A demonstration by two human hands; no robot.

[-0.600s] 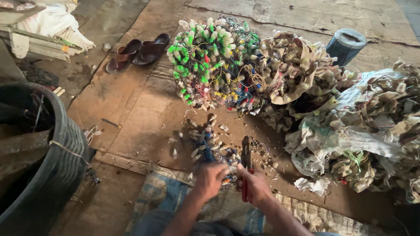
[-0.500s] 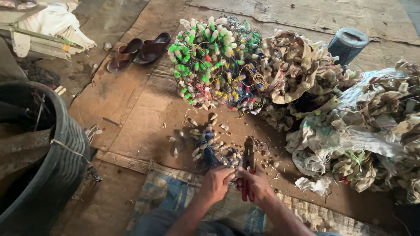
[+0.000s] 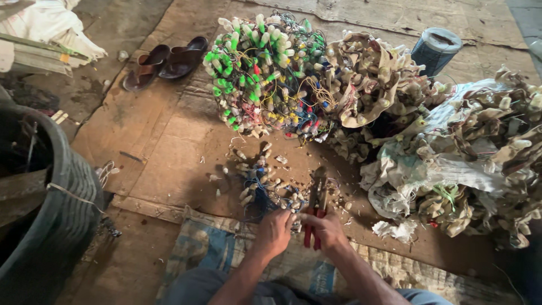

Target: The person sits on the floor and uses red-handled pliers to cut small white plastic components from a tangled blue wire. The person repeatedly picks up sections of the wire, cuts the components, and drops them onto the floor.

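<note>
Right below the big green-and-yellow bulb bundle (image 3: 265,73), the right hand (image 3: 330,229) is wrapped around red-handled pliers (image 3: 316,212), while the left hand (image 3: 274,231) pinches a small wired bulb (image 3: 294,217). I'd say keep that wire pulled taut and nip close to the socket.

The metal pliers with red handles (image 3: 314,223) show bright against the brown cardboard floor covering (image 3: 169,152). The big tangled bundle of small bulbs (image 3: 265,73) is green, white, yellow and red on blue wire. The pair of sandals (image 3: 166,63) is dark brown, and the round ribbed tub (image 3: 56,209) is black.
</note>
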